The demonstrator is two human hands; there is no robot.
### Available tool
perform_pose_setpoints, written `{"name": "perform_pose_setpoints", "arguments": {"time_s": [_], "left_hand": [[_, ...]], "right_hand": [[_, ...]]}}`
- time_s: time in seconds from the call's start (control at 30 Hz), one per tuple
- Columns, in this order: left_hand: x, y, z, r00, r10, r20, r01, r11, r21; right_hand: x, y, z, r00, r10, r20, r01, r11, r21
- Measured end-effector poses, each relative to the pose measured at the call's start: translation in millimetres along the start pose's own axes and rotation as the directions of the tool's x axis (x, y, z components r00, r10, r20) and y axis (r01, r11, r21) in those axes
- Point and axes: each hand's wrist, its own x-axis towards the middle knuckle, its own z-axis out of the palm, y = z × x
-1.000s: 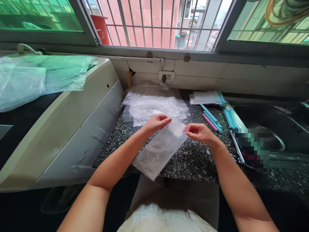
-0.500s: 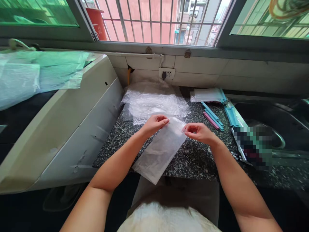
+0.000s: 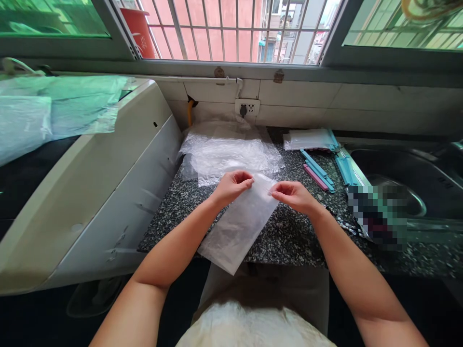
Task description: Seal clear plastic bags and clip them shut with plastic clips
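A clear plastic bag [image 3: 238, 226] lies slanted on the speckled granite counter [image 3: 289, 236], its lower end hanging past the front edge. My left hand [image 3: 231, 185] pinches the bag's top left corner. My right hand [image 3: 291, 195] pinches the top right corner, fingers curled together. Both hands hold the bag's mouth just above the counter.
A heap of clear plastic bags [image 3: 227, 154] lies behind my hands. Blue and pink sealing sticks [image 3: 318, 173] and a white stack [image 3: 307, 140] sit to the right, beside a dark sink [image 3: 405, 183]. A white appliance [image 3: 90, 183] with plastic sheeting [image 3: 54, 108] stands at the left.
My two hands have drawn slightly closer together at the bag's mouth. The bag stays in the same place on the counter.
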Motion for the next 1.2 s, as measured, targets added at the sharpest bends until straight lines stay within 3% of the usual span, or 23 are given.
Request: {"name": "perform_pose_setpoints", "arguments": {"time_s": [0.3,0.67,1.2], "left_hand": [[3.8,-4.5,-1.4,0.998,-0.057,0.008,0.058,0.990,-0.127],[3.3,-6.1,0.5,0.999,-0.043,-0.017,0.042,0.996,-0.077],[1.2,-11.2,6.2,0.999,0.013,0.037,-0.012,0.999,-0.050]], "right_hand": [[-1.3,-3.8,2.7,0.995,-0.101,0.004,0.101,0.994,0.031],[0.9,-0.8,4.0,0.990,-0.130,-0.044,0.126,0.988,-0.087],[1.8,-3.5,12.5,0.994,0.009,-0.105,0.000,0.997,0.078]]}}
